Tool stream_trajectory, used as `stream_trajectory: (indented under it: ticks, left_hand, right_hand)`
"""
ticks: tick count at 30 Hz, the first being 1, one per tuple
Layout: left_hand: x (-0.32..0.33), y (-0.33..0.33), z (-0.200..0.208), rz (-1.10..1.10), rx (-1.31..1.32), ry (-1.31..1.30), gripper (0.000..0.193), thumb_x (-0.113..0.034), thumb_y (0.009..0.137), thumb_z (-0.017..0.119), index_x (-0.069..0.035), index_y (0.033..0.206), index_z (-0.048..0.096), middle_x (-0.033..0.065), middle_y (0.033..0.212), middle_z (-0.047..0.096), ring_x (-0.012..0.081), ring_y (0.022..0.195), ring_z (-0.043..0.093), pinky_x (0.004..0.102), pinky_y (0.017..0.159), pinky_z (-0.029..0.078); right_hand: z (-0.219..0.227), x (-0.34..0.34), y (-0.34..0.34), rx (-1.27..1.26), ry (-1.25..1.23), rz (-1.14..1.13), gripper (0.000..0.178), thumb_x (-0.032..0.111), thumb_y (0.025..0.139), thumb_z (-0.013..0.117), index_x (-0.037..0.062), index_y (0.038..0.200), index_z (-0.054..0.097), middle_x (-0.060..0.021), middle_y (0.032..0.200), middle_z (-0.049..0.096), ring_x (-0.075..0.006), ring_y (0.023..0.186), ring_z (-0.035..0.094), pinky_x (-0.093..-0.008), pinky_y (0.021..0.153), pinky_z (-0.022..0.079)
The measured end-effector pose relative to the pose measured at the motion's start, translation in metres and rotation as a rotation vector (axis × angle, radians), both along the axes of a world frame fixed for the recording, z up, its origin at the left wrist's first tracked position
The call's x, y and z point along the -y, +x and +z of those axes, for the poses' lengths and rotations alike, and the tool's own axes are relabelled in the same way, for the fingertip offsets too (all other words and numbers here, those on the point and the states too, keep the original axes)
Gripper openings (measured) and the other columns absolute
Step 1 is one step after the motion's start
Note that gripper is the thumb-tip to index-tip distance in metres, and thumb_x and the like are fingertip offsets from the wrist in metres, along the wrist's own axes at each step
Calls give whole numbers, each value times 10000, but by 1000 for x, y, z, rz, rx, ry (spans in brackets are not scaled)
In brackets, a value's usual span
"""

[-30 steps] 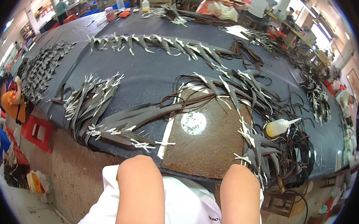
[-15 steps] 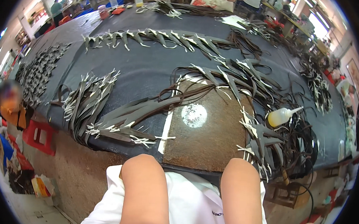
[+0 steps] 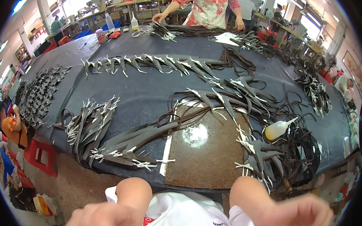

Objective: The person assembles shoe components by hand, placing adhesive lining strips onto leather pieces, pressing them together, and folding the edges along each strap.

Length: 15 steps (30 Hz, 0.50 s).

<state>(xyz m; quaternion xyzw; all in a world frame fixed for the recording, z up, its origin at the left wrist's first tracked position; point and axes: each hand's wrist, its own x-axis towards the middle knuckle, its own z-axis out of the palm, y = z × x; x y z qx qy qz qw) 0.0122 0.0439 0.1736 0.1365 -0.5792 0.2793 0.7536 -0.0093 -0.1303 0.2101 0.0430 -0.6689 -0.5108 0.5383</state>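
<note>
My left hand (image 3: 104, 218) is at the bottom left, in front of my white shirt, blurred and cut by the lower edge; how its fingers lie is hidden. At the lower right my right hand (image 3: 296, 217) is raised, also blurred, with fingers apart and loosely bent and nothing visible in them. Both elbows point toward the table edge. Nearest ahead of them is a brown board (image 3: 205, 163). Dark straps with white ends (image 3: 136, 139) lie left of it, and more strap pieces (image 3: 263, 152) lie to its right. A squeeze bottle of yellowish liquid (image 3: 276, 130) rests tilted on dark cords.
A dark sheet (image 3: 145, 88) covers the wide table. A row of strap pieces (image 3: 150, 64) runs across its middle, with a pile of dark pieces (image 3: 43, 91) far left. A person in a floral top (image 3: 207, 8) stands opposite. A red stool (image 3: 41, 157) is at the left.
My hands have come into view at the lower corners, and my elbows sit lower in the picture. The view has tilted up, showing more of the person opposite, whose hand is at the far straps.
</note>
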Motion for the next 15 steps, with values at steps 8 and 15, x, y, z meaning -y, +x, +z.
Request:
stream_trajectory:
  ticks: [8,15]
  left_hand:
    - [11,38,-112,499,-609,1454,241,-121,875,588,3,1079,619,183,1116,637,327,1094,595,397,946,435]
    - [-50,59,-228,1661,-657,1859,440,-147,908,558,-254,1335,541,96,1474,403,335,1416,266,641,1114,76]
  right_hand:
    - [-178,86,190,-1766,-914,-1606,293,230,861,611,-10,1029,602,-168,1003,623,-330,968,595,-420,823,485]
    - [-253,98,259,-2003,-1217,-2272,258,149,833,573,-2,1039,610,-152,1070,629,-310,1076,571,-421,886,474]
